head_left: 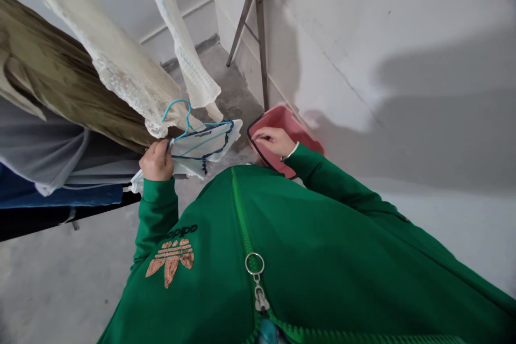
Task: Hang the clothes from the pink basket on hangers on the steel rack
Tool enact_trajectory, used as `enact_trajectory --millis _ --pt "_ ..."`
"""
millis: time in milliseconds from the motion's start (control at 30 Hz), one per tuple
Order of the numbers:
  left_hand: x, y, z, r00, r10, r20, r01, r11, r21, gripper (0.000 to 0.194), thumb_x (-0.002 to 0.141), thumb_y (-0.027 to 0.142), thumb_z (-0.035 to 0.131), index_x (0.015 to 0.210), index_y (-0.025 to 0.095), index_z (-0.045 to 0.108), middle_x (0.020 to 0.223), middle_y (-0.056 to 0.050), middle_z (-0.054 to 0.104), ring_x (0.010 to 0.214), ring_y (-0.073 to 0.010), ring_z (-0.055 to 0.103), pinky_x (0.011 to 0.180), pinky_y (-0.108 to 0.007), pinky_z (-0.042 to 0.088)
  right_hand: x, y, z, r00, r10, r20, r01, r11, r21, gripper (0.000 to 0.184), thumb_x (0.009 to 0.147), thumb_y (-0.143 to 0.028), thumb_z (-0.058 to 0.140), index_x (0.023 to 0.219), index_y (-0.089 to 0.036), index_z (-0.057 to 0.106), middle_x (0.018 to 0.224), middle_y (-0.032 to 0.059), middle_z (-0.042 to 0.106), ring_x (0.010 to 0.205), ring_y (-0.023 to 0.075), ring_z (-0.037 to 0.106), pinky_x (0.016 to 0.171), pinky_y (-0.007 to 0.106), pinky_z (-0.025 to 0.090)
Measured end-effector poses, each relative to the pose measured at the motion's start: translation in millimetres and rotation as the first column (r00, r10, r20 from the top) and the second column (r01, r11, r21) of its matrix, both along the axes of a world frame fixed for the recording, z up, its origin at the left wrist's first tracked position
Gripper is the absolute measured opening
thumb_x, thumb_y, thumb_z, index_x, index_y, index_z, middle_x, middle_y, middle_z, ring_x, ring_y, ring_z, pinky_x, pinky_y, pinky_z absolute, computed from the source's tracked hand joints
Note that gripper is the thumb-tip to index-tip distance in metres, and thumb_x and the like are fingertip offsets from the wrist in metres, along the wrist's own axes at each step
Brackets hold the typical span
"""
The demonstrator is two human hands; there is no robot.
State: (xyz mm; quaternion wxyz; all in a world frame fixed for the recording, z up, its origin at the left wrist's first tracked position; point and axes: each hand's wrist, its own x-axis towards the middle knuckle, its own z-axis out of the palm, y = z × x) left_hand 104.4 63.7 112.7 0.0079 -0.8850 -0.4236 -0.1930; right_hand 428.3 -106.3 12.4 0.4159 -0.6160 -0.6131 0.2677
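My left hand [156, 160] is closed on the near shoulder of a white garment [192, 145] with dark blue trim around its neckline. A light blue clothes hanger [188, 113] sits inside this garment, its hook pointing up and away from me. My right hand [274, 141], with a white bracelet at the wrist, is over the near-left rim of a pink plastic basket [294, 124]. Its fingers are curled in, and nothing shows between them. The basket stands on the floor against the wall; its bottom is partly hidden by my forearm.
On the left hang a cream lace garment [108, 59], a white knitted one [181, 48], an olive one [52, 70], a grey one [36, 145] and a dark blue one [80, 196]. A metal rack leg [261, 48] stands behind the basket. The white wall [403, 37] borders the right.
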Motion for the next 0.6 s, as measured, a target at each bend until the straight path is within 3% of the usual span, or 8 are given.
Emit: enact_trajectory --millis 100,233,367,467,600 --pt "-0.6 1.7 0.8 0.995 -0.094 0.043 0.094 0.995 0.016 0.033 0.092 0.038 0.040 0.099 0.018 0.066 0.077 -0.008 0.060 0.076 -0.0196 0.058 0.070 -0.028 0.042 8.8 14.2 11.0 0.976 -0.099 0.192 0.072 0.987 0.143 0.033 0.089 -0.033 0.051 0.115 -0.017 0.063 0.117 0.0114 0.065 0.105 0.0235 0.058 0.096 0.042 0.045" --pt "3.5 2.1 6.8 0.980 -0.168 0.104 0.168 0.986 0.007 0.033 0.092 0.039 0.040 0.096 0.019 0.066 0.075 -0.008 0.060 0.073 -0.0194 0.059 0.070 -0.029 0.044 18.1 38.2 15.0 0.906 -0.032 0.421 -0.002 0.997 0.079 0.046 0.089 -0.032 0.050 0.131 -0.014 0.054 0.132 0.0145 0.056 0.117 0.0306 0.049 0.103 0.051 0.037" --pt "8.2 -0.7 11.2 0.972 -0.180 0.151 0.187 0.982 -0.033 0.033 0.092 0.041 0.041 0.093 0.019 0.066 0.076 -0.008 0.061 0.073 -0.0192 0.059 0.072 -0.029 0.045 21.6 49.7 12.8 0.868 0.072 0.491 -0.117 0.991 0.061 0.037 0.094 -0.033 0.038 0.111 -0.015 0.065 0.108 0.0142 0.067 0.104 0.0279 0.053 0.093 0.046 0.042" --pt "9.6 -3.2 9.0 0.972 -0.164 0.169 0.174 0.983 -0.050 0.035 0.092 0.042 0.040 0.094 0.018 0.065 0.078 -0.009 0.062 0.074 -0.0193 0.060 0.074 -0.030 0.045 16.8 48.9 20.1 0.852 0.047 0.521 -0.127 0.985 0.120 0.042 0.097 -0.036 0.031 0.098 -0.016 0.068 0.092 0.0130 0.068 0.099 0.0258 0.055 0.085 0.043 0.043" --pt "13.2 -6.5 1.7 0.975 -0.170 0.143 0.180 0.982 -0.063 0.038 0.092 0.042 0.038 0.099 0.017 0.065 0.082 -0.010 0.062 0.077 -0.0199 0.060 0.073 -0.029 0.045 -3.7 47.4 37.9 0.841 0.011 0.540 -0.146 0.967 0.207 0.045 0.099 -0.038 0.027 0.093 -0.016 0.066 0.088 0.0110 0.066 0.093 0.0226 0.056 0.082 0.038 0.042"
